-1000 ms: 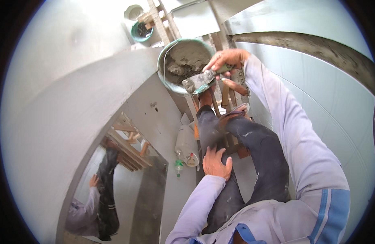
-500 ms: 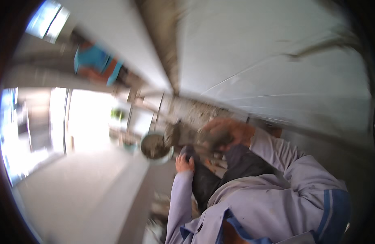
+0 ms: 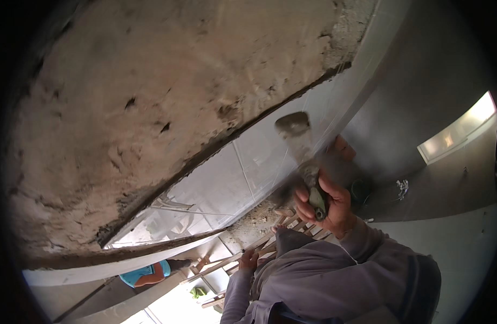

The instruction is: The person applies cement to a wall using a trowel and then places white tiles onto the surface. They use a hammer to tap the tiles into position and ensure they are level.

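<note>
My right hand [image 3: 335,208] is closed around the green handle of a putty knife [image 3: 293,128]. Its flared blade points up and away from me, with grey mortar smeared on it. Beyond the blade are pale wall tiles [image 3: 221,175]; the blade looks apart from them, though its exact distance is hard to judge. Rough brown-grey mortar [image 3: 140,113] covers the large surface at upper left, its edge dark and ragged. Low down beside my leg is my left hand [image 3: 248,260]. Its fingers are too small and dim to show whether they grip anything.
Wooden slats [image 3: 264,248], perhaps a ladder or scaffold, lie below and around my legs. A person in a blue top [image 3: 145,274] is farther off at lower left. A bright window strip [image 3: 459,132] shows at the right, past a dark grey wall [image 3: 402,108].
My view has swung toward the mortar-covered surface, which now fills the upper left. My right hand has risen with the putty knife, now clearly visible. The mortar bucket is out of sight.
</note>
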